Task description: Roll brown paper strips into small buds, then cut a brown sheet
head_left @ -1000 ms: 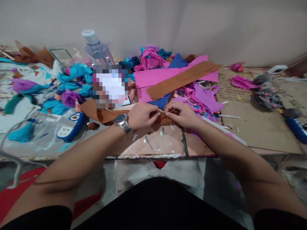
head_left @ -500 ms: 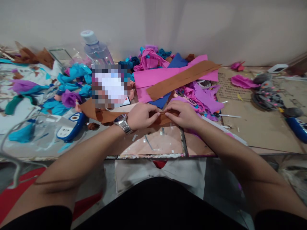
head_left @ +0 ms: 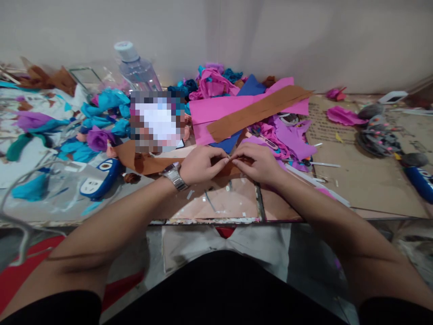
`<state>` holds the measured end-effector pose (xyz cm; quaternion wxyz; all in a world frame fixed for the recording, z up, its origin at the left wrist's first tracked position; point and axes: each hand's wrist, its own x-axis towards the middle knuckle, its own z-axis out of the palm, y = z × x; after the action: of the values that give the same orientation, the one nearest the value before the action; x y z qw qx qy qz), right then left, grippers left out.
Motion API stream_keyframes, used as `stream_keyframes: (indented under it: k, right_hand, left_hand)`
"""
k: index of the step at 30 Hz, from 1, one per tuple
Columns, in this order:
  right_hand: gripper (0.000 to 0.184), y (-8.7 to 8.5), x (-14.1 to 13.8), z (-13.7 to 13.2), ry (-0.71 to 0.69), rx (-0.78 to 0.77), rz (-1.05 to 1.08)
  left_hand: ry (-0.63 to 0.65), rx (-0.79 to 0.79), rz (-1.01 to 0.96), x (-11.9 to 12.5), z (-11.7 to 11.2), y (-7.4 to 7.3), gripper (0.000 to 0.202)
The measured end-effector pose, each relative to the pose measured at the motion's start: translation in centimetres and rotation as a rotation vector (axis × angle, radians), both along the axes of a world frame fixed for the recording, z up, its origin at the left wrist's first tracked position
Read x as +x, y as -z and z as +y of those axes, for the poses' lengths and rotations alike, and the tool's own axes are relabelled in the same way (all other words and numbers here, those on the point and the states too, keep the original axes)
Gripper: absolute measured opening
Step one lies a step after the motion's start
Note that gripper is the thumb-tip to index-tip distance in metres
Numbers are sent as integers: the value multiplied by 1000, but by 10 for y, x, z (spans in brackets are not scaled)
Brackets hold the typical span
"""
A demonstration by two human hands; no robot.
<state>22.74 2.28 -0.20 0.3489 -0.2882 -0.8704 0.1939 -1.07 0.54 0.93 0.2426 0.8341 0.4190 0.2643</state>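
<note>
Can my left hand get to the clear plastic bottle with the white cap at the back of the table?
Probably, though not freely: the left hand and right hand both pinch the brown paper strip, and crumpled blue paper pieces lie in front of the white-capped clear plastic bottle.

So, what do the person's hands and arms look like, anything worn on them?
The left hand and right hand are bare, with no gloves or rings visible. A silver metal-band wristwatch is on the left wrist. The forearms are uncovered, and short black sleeves show at the upper arms.
</note>
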Motion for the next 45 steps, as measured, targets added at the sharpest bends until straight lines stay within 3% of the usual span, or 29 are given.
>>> stream_keyframes:
  k: [12,21,25,31,35,39,45]
  right_hand:
    - [6,3,-4,-3,3,24,13]
    - [7,4,-9,-8,82,-236,70]
    - [8,2,-12,-10,78,-324,78]
    - [7,3,-8,-6,94,-302,88]
    - [7,1,0,-1,71,-168,7]
    - [7,0,3,1,4,-106,-30]
    - [7,3,0,1,21,-76,-18]
  left_hand:
    - [0,46,-50,4,-4,2,22]
    - [31,317,98,5,-5,6,22]
    - [49,345,147,6,-6,7,21]
    - [30,235,106,2,-4,4,23]
    - [-11,196,110,-2,0,4,24]
    - [11,185,111,-2,0,5,22]
    - [28,135,109,0,-1,2,24]
